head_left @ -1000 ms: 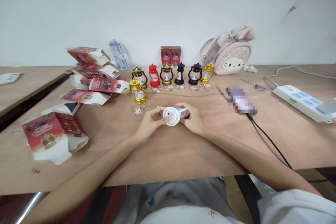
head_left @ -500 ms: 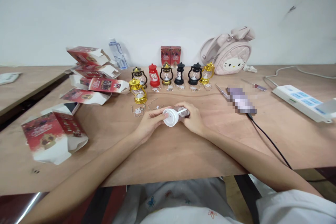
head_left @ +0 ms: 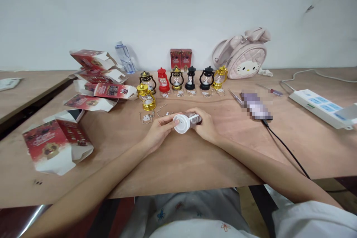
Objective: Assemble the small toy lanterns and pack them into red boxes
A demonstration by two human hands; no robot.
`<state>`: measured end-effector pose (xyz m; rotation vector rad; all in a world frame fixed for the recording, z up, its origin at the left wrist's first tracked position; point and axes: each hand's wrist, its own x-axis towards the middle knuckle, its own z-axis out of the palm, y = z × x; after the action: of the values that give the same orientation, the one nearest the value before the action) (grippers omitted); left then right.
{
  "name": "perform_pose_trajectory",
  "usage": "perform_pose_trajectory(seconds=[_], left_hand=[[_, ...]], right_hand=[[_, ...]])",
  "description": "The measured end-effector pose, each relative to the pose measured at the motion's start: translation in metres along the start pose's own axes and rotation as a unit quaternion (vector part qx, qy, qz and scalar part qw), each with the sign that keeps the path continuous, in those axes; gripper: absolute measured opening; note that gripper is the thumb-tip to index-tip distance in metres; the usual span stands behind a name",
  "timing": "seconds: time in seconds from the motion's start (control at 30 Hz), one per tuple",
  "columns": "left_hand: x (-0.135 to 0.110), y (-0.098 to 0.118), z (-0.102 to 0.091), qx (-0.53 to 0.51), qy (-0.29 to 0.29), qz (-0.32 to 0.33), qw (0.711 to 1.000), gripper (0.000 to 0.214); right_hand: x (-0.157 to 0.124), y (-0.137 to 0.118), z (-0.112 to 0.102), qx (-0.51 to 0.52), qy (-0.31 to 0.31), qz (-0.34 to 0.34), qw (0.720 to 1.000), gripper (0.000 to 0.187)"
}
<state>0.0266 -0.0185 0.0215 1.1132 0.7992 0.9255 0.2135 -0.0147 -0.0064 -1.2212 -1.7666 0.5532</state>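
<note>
Both hands meet at the middle of the wooden table (head_left: 178, 163) around a small white lantern (head_left: 182, 123) lying on its side, round base towards me. My left hand (head_left: 159, 129) pinches the base rim from the left. My right hand (head_left: 205, 125) wraps round the lantern's body and white handle from the right. Just behind the hands stands a gold lantern (head_left: 146, 97), with bent wire pieces (head_left: 147, 118) beside it. Farther back stands a row of small lanterns (head_left: 184, 79) in black, red and gold.
Several opened red and white cartons (head_left: 57, 145) lie at the left. A water bottle (head_left: 124, 57), two red boxes (head_left: 181, 59) and a pink bag (head_left: 242, 59) stand at the back. At the right are a screwdriver (head_left: 235, 97), a cabled phone (head_left: 256, 107) and a power strip (head_left: 318, 108).
The white lantern has turned slightly in my hands, its base now angled a little more to the left. The hands stay in the same spot.
</note>
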Motion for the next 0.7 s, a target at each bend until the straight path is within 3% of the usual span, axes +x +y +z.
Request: perform_pose_trajectory(seconds=[0.1, 0.2, 0.27, 0.37, 0.43, 0.53, 0.63, 0.7], left_hand=[[0.004, -0.001, -0.005, 0.037, 0.006, 0.021, 0.999, 0.037], [0.012, 0.002, -0.022, 0.2, 0.059, 0.1, 0.973, 0.033], [0.018, 0.008, -0.039, 0.381, 0.104, 0.178, 0.901, 0.028], [0.024, 0.019, -0.065, 0.627, 0.133, 0.242, 0.729, 0.025], [0.026, 0.023, -0.075, 0.69, 0.143, 0.242, 0.667, 0.027], [0.028, 0.02, -0.076, 0.714, 0.096, 0.243, 0.65, 0.03], [0.03, 0.011, -0.066, 0.733, 0.016, 0.243, 0.635, 0.031], [0.031, 0.006, -0.06, 0.742, -0.001, 0.236, 0.627, 0.03]], right_hand=[[0.001, 0.001, 0.0, 0.026, 0.005, 0.025, 0.999, 0.042], [0.002, 0.005, 0.0, 0.112, 0.027, 0.056, 0.992, 0.04], [0.004, 0.009, 0.002, 0.181, 0.042, 0.067, 0.98, 0.04], [0.007, 0.012, 0.003, 0.235, 0.061, 0.082, 0.967, 0.038], [0.008, 0.013, 0.004, 0.247, 0.073, 0.096, 0.961, 0.038], [0.009, 0.012, 0.004, 0.253, 0.078, 0.111, 0.958, 0.039], [0.009, 0.012, 0.004, 0.252, 0.073, 0.115, 0.958, 0.039], [0.009, 0.011, 0.003, 0.254, 0.073, 0.116, 0.957, 0.039]])
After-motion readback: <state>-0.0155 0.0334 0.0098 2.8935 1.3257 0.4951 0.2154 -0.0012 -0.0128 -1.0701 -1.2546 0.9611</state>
